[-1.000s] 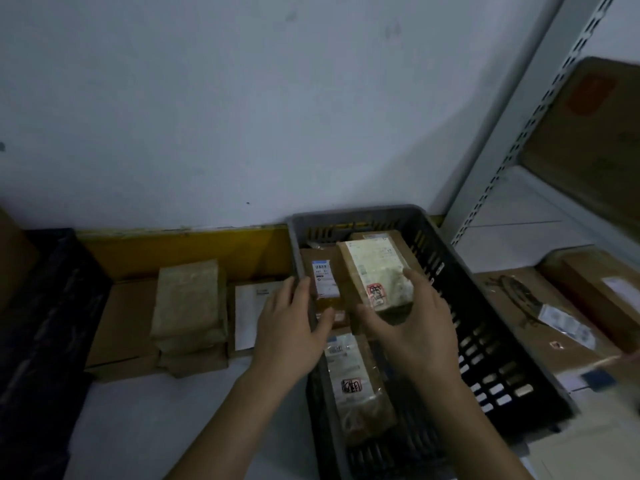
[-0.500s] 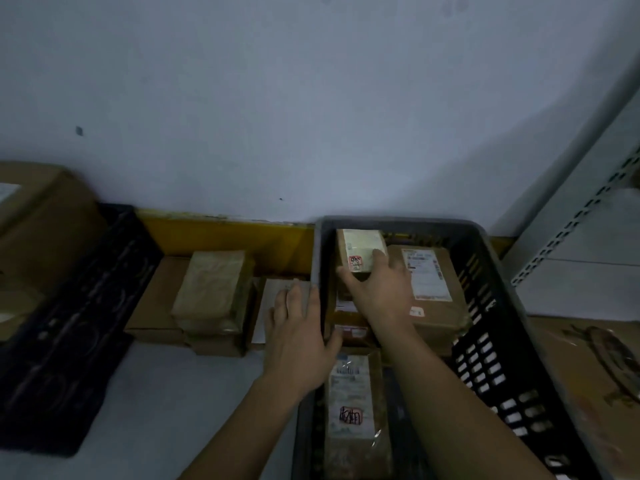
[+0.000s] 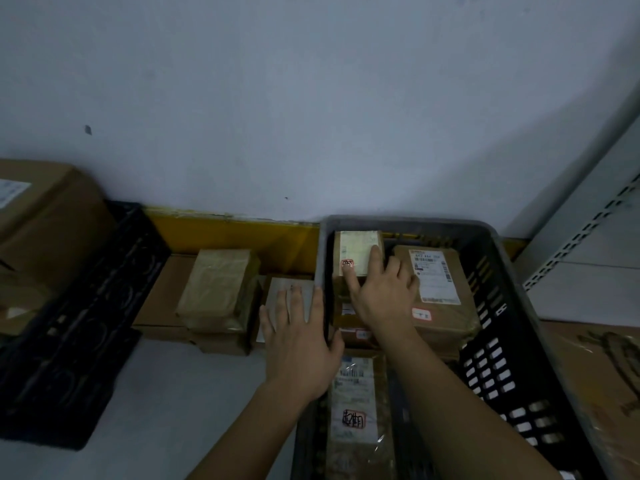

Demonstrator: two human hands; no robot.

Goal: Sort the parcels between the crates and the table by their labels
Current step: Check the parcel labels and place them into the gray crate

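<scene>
A grey slotted crate [image 3: 408, 225] on the right holds several brown parcels. At its far left corner stands a small box with a pale label [image 3: 356, 251]; my right hand [image 3: 381, 292] lies on it with straight fingers, the forefinger by its red stamp. A larger box with a white label [image 3: 436, 289] sits to the right. A long parcel in clear wrap [image 3: 355, 410] lies at the near end. My left hand [image 3: 298, 337] rests flat over the crate's left rim, fingers spread. On the table to the left are a stack of taped parcels [image 3: 218, 289] and a flat white-labelled parcel [image 3: 284, 289].
A black crate [image 3: 79, 317] stands at the left with a big cardboard box [image 3: 41, 216] in it. A yellow strip [image 3: 235, 237] runs along the wall. Metal shelving [image 3: 588, 244] rises at the right, above a large brown carton [image 3: 602, 375].
My right hand carried the pale-labelled box from the crate's middle to its far left corner and now lies on top. My left hand stayed at the crate's rim. The view shifted left.
</scene>
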